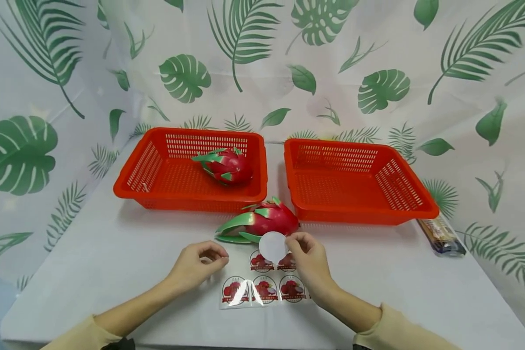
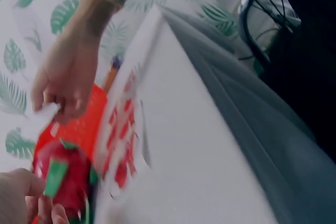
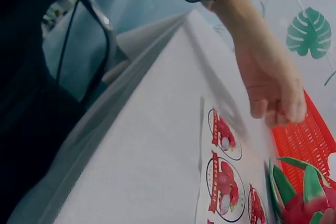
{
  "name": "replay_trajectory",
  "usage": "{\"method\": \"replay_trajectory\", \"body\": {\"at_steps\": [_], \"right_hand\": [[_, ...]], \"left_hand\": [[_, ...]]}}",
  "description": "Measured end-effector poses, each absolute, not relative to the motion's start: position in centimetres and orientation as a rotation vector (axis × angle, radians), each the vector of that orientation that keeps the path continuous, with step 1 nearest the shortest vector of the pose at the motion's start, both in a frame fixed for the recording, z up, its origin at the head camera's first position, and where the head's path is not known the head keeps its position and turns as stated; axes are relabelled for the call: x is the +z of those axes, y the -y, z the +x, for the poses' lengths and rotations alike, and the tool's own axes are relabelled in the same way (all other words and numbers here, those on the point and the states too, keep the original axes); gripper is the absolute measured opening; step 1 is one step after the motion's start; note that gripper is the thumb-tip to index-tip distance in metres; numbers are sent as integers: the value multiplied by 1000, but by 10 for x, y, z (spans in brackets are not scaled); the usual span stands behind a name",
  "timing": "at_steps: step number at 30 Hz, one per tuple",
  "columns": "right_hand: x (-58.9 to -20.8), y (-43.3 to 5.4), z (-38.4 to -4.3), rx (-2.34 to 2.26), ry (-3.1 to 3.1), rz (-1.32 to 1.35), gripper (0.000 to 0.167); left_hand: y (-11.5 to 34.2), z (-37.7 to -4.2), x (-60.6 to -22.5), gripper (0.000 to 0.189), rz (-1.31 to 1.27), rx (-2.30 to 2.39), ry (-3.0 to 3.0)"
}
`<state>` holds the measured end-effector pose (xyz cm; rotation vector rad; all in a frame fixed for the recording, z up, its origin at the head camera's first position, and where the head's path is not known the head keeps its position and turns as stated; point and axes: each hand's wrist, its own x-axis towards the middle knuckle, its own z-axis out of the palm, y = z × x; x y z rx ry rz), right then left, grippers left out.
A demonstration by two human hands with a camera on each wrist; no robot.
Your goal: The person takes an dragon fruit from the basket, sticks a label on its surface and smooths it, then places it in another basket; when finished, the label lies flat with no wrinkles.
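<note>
My right hand (image 1: 308, 262) pinches a round white sticker (image 1: 273, 247) by its right edge, blank face toward the head camera. The sticker hangs above a clear sheet (image 1: 236, 260) of round labels printed with red dragon fruit, which lies flat on the table. Just behind it a dragon fruit (image 1: 276, 218) with green scales rests on its side on the table, its leafy end to the left. At the sheet's left edge hovers my left hand (image 1: 199, 262), fingers loosely bent and nothing between them. The left wrist view is blurred.
Two red plastic baskets stand at the back. The left basket (image 1: 201, 203) holds another dragon fruit (image 1: 231, 167); the right basket (image 1: 363, 214) holds nothing visible. Beside its right corner lies a packaged item (image 1: 442, 236). A leaf-patterned cloth (image 1: 262, 73) hangs behind the white table (image 1: 135, 262).
</note>
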<state>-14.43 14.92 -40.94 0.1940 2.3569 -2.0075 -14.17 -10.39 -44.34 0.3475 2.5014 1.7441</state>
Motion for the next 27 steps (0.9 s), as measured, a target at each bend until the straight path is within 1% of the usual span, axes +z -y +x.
{"method": "replay_trajectory", "body": {"at_steps": [6,15,23,27], "right_hand": [[-411,-150,-141,-2013,-2380,170,15],[-404,-151,-143,-1965,-2571,78,10],[-400,-155,-137,-1927,-2689,-12,8],[-395,-157,-138,-1943,-2790,-106,5]], "left_hand": [[79,-135,-424,16,365,1772,-2378],[42,-143,-392,24,386,1828,-2239],[25,-148,-382,25,322,1855,-2227],[21,-153,-377,29,275,1935,-2181]]}}
